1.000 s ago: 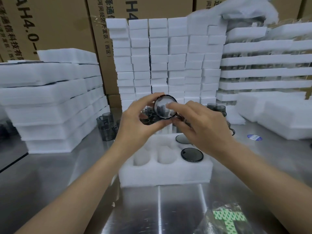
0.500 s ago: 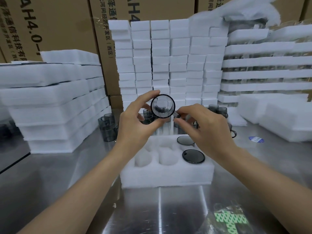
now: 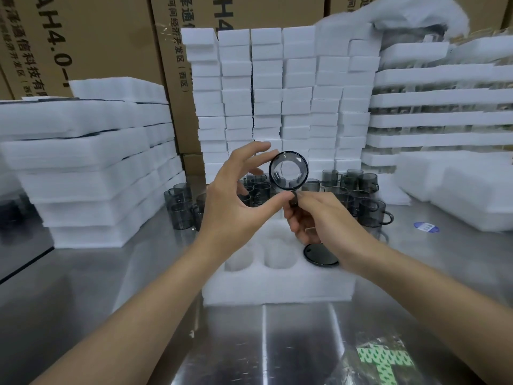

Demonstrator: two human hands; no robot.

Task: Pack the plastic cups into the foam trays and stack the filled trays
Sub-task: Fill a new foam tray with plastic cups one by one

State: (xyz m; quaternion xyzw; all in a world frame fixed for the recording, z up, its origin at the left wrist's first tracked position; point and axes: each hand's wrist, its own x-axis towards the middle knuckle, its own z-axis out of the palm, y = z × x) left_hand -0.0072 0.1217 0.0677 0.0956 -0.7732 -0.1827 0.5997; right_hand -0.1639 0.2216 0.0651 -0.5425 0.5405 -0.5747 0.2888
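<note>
Cup point(image 3: 288, 170), smoked clear plastic, held up over the foam tray point(image 3: 277, 287) at mid desk point(image 3: 125, 273), one round end toward the camera. Right hand point(image 3: 327, 218) fingers clamped on its handle; left hand point(image 3: 236, 201) fingers spread apart, thumb touching the rim. Probably light, stiff and slick, so handle or rim gives the best hold. Tray holds one seated cup point(image 3: 320, 255) at front right; two front pockets are empty.

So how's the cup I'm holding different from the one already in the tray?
The held cup is up in the air, tipped so its round end faces the camera; the tray cup sits sunk in a pocket of the foam tray. The held cup looks see-through, the tray cup dark. Both are smoky grey and round.
</note>
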